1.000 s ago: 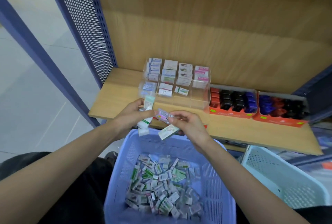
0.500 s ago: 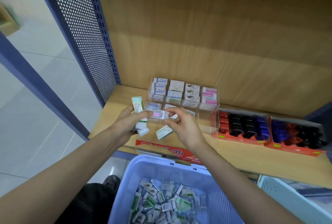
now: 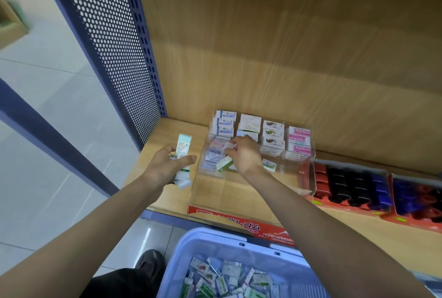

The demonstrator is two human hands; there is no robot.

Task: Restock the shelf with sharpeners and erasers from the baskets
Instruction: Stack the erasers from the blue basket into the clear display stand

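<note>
My left hand (image 3: 167, 165) grips a stack of small white-and-green erasers (image 3: 183, 149) over the left end of the wooden shelf (image 3: 172, 130). My right hand (image 3: 244, 156) reaches into the clear acrylic display case (image 3: 299, 166). It pinches a small pale eraser (image 3: 229, 147) at its fingertips in the case's left column and holds a green-and-white eraser (image 3: 223, 163) under its palm. Rows of boxed erasers (image 3: 272, 135) fill the back of the case. A blue basket (image 3: 215, 245) full of loose erasers sits below, at the bottom of the view.
Two red trays of sharpeners (image 3: 354, 190) in red, black and blue stand on the shelf to the right of the case. A blue perforated metal panel (image 3: 114, 46) walls the shelf's left side. A dark shoe (image 3: 149, 259) rests on the tiled floor.
My right hand has moved forward from above the basket into the display case with its erasers. My left hand has drifted forward and left over the shelf. The view has tilted up.
</note>
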